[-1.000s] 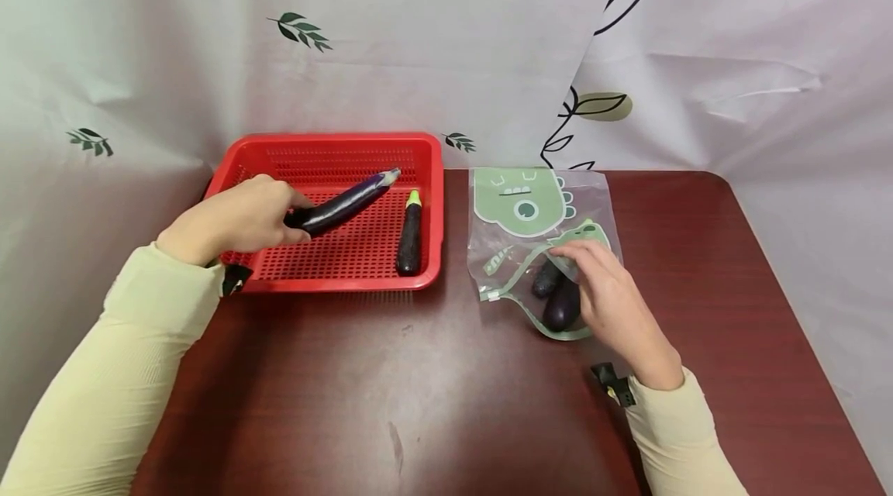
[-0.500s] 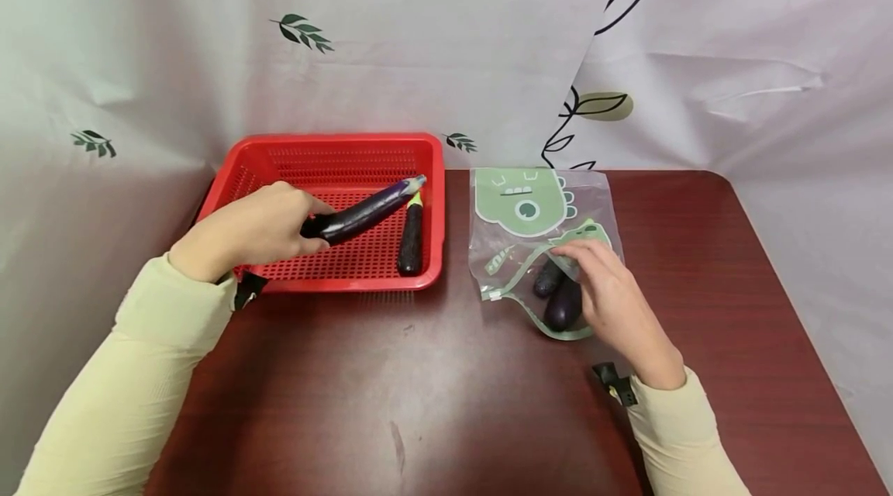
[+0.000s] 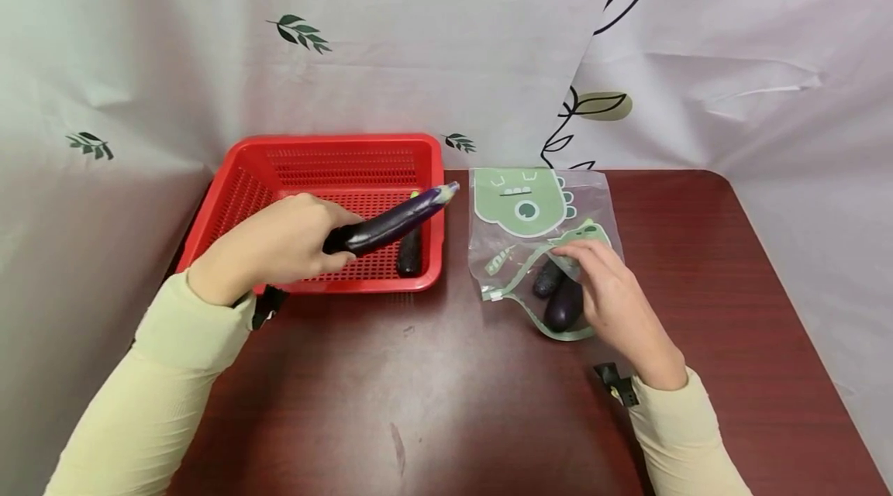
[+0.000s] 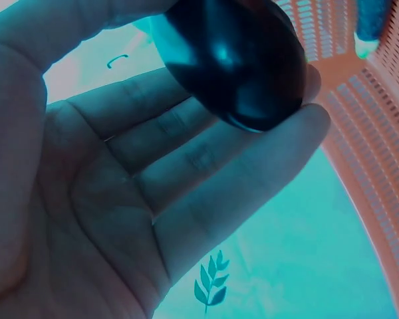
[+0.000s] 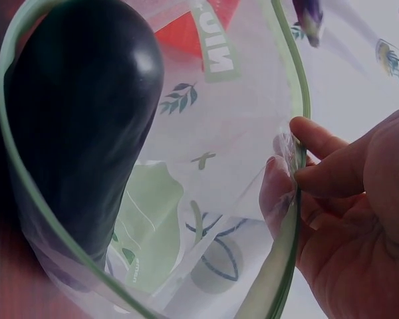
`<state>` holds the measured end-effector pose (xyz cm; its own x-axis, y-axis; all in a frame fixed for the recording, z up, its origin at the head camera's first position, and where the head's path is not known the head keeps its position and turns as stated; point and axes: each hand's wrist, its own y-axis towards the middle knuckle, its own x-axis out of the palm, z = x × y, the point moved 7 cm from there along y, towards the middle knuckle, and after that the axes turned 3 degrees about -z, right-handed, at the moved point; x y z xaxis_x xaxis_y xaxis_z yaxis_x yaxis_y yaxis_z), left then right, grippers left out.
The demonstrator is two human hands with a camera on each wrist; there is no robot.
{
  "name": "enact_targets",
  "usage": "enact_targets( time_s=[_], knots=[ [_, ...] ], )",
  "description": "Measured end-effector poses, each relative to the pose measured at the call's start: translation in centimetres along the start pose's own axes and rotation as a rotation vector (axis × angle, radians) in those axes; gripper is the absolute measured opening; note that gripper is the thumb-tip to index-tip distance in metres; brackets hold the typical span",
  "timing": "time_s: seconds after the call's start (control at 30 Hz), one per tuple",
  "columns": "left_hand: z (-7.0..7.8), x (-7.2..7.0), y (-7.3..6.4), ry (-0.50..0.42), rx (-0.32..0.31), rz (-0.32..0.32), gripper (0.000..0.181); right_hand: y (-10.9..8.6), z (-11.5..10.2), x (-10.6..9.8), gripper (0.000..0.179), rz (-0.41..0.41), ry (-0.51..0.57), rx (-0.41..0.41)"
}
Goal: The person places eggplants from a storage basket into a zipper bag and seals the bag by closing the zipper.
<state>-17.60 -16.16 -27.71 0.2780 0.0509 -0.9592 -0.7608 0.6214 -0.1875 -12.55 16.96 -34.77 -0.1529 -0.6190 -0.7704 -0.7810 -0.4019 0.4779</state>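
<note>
My left hand (image 3: 286, 242) holds a long dark eggplant (image 3: 401, 222) by its thick end, between thumb and fingers, above the red basket (image 3: 434, 248). Its stem end points right, past the basket's right rim. In the left wrist view the eggplant's rounded end (image 4: 239, 66) lies against the fingers. My right hand (image 3: 614, 298) pinches the green-edged mouth of a clear zip bag (image 3: 481, 229), holding it open; the right wrist view shows thumb and fingers on the rim (image 5: 299, 153). Inside the bag lie an eggplant (image 3: 562, 307) and a dark zucchini-like vegetable (image 3: 548, 279).
A dark zucchini (image 3: 409, 254) with a green tip lies at the right side inside the basket, partly behind the held eggplant. The brown table (image 3: 446, 403) extends in front of basket and bag. A white patterned curtain (image 3: 391, 54) stands behind and at both sides.
My left hand has carried the eggplant to the right and a little toward me, so its stem end now passes over the basket's right rim. My right hand and the bag stay in place.
</note>
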Motion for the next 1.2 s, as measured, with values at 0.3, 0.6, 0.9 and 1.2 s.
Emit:
enact_targets(
  time_s=[0.3,0.6,0.9,1.2],
  knots=[
    [1.7,0.4,-0.1,-0.006,0.034,0.051,0.031,0.0,0.1,0.1,0.045,0.011,0.005,-0.023],
    [3.4,1.0,-0.2,-0.02,0.09,0.086,0.027,0.1,0.1,0.0,0.045,0.014,0.003,-0.018],
    [4.8,1.4,-0.1,-0.023,0.125,0.118,0.031,0.1,0.1,0.0,0.046,0.023,0.009,-0.023],
    [6.1,2.0,0.0,-0.029,0.118,0.12,0.036,0.1,0.1,0.0,0.046,0.019,0.002,-0.015]
  ],
)
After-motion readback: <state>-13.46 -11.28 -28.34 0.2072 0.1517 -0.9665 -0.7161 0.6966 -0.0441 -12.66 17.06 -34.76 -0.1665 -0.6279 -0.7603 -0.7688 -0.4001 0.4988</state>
